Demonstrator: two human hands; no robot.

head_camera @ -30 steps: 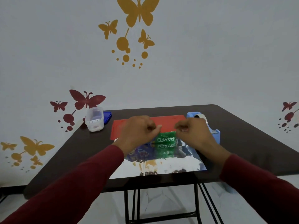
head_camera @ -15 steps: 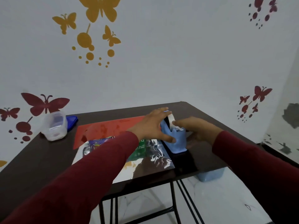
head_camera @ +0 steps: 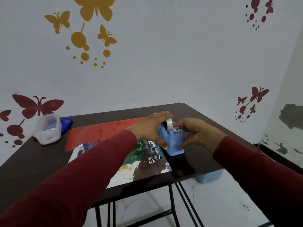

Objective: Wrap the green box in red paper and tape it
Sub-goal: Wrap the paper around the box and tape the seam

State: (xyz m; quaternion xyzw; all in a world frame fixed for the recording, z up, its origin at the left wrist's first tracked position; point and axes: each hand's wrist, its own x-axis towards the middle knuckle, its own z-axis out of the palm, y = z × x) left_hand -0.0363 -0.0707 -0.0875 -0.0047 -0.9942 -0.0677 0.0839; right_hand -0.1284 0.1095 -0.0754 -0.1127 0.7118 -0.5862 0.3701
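Observation:
The blue tape dispenser (head_camera: 173, 142) stands on the table to the right of the papers, with a tape roll (head_camera: 169, 123) in it. My left hand (head_camera: 150, 127) grips the dispenser from the left, fingers over its top and thumb down its side. My right hand (head_camera: 196, 133) curls round its right side, a fingertip on the roll and the thumb near the base. The green box (head_camera: 136, 149) lies on a shiny silver sheet (head_camera: 147, 166), mostly hidden by my left forearm. The red paper (head_camera: 101, 131) lies flat behind it.
A clear plastic container (head_camera: 48, 129) and a blue lid (head_camera: 66, 123) sit at the back left of the dark table (head_camera: 193, 163). A pale blue object (head_camera: 208, 176) stands on the floor below the table's right edge. A wall is close on the right.
Both hands left the green box and went right to the tape dispenser. My view swung right. In the last half second the hands closed in on the dispenser.

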